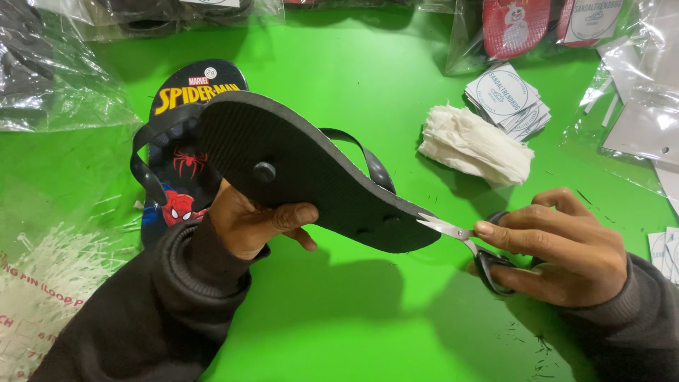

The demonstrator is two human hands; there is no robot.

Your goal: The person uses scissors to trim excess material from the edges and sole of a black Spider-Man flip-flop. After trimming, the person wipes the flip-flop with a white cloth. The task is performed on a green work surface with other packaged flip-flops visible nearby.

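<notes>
Nearest the camera, the left hand (258,219) grips a black flip-flop (304,170) sole-up, thumb laid across the ridged underside and fingers curled behind its near edge. The right hand (559,247) is closed through the dark loops of a small pair of scissors (460,237), forefinger stretched along the shank; the blades stand slightly parted with their tips at the flip-flop's heel rim. The step appears to be trimming at that rim. It would go best with the sole held steady, the blades kept flat to the edge, and only the tips closing, so that stray material is taken and not the foam. The strap (371,163) curving behind the flip-flop lies close to the blades' line and is the main thing to keep clear.

Just left of the flip-flop, partly under it, lies a printed flip-flop (185,152) with a spider figure. Further left sits a bag of white plastic loop pins (42,283). Right of the flip-flop and beyond the scissors rest a wad of white tissue (475,145) and, behind it, a stack of square paper tags (508,100). Farthest off, clear bags (516,28) holding red footwear line the far edge of the green table (368,318); small black clippings dot it near the right hand.
</notes>
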